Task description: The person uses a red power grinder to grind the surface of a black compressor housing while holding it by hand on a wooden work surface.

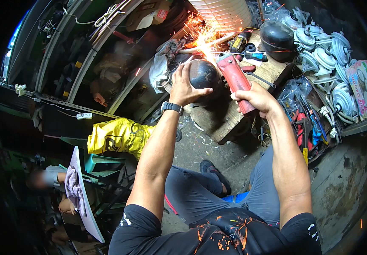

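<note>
- Cluttered workshop shelving (119,85) is filling the upper left of the frame, and a low wooden bench (211,123) is standing at upper centre, its top crowded with tools.
- On that bench, a dark rounded vessel (203,76) is sitting just above the middle of the frame, between my two hands.
- My left hand (186,85) is lying over the vessel's left side, fingers and thumb spread apart and touching it, not closing right around it.
- My right hand (256,100) is wrapping tightly around a red power tool (235,78), whose far end is pointing toward the top of the frame, beside the vessel.
- Bright sparks (202,40) are spraying up and left from that end; I can't make out the exact contact through the glare.
- I judge that I'm in the middle of grinding or cutting the vessel's far side; the next move is calling for a steady left palm, well clear of the sparks, and an even tool angle.
- A second dark vessel (278,38) is resting at upper right, near white disc-shaped fittings (324,57).
- Toward the left, a yellow bag (122,136) is lying crumpled, well apart from the sparks.
</note>
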A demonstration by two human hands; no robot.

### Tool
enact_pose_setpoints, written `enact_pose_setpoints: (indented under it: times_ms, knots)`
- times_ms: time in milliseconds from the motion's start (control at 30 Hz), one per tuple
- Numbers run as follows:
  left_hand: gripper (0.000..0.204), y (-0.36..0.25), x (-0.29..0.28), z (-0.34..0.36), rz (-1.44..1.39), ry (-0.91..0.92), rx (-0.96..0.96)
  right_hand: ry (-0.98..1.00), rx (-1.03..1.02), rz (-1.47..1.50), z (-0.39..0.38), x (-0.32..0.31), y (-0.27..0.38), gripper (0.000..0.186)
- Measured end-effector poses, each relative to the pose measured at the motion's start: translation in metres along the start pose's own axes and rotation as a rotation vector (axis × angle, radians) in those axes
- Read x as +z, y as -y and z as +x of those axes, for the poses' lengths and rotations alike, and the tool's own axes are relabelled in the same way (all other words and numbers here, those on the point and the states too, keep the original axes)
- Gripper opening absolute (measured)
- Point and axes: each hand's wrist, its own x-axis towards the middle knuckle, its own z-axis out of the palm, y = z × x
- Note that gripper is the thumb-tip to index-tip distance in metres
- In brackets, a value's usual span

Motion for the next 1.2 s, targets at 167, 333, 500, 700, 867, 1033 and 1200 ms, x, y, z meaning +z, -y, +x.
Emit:
enact_pose_setpoints:
  times_ms: [167,333,500,700,867,1033,1200]
  knots:
    - [0.134,0.002,0.002,0.0,0.009,0.002,-0.005,-0.006,0.004,-0.007,-0.001,0.001,-0.002,0.039]
    - [0.135,0.001,0.002,0.0,-0.01,0.008,-0.009,-0.018,0.008,0.018,-0.006,0.004,-0.001,0.04]
    - [0.134,-0.001,0.003,-0.001,0.021,-0.014,-0.026,-0.008,-0.004,0.015,-0.008,0.005,0.003,0.038]
    - [0.133,-0.006,0.002,-0.002,0.01,-0.01,-0.049,-0.02,0.029,-0.002,-0.007,0.004,0.004,0.037]
    - [0.133,0.0,0.005,-0.004,0.008,-0.035,-0.048,-0.034,-0.01,0.062,-0.011,0.009,0.004,0.032]
    - [0.133,-0.004,0.004,-0.003,-0.019,-0.021,-0.055,-0.019,-0.014,0.048,-0.006,0.006,0.003,0.033]
    - [0.133,-0.003,0.006,-0.004,0.012,-0.044,-0.075,-0.034,-0.012,0.056,-0.011,0.01,0.005,0.033]
